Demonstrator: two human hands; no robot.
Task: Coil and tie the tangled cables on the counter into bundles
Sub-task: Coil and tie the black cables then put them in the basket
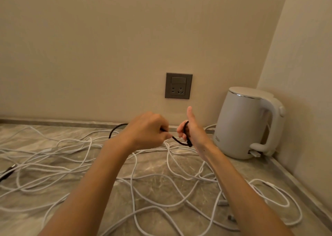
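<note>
While black cable (179, 142) coils: wound round right hand (193, 133) fingers, thumb up, above counter (154, 182).
left hand (145, 128): pinches its free run.
risk: tail may snag white cables (133, 173), dragging tangle; loops could slip off.

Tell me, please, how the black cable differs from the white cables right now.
The black cable is dark; the white cables are pale. The black cable is partly lifted, gripped by the left hand and looped round the right hand; the white cables lie tangled on the counter. Both are thin cords.
</note>
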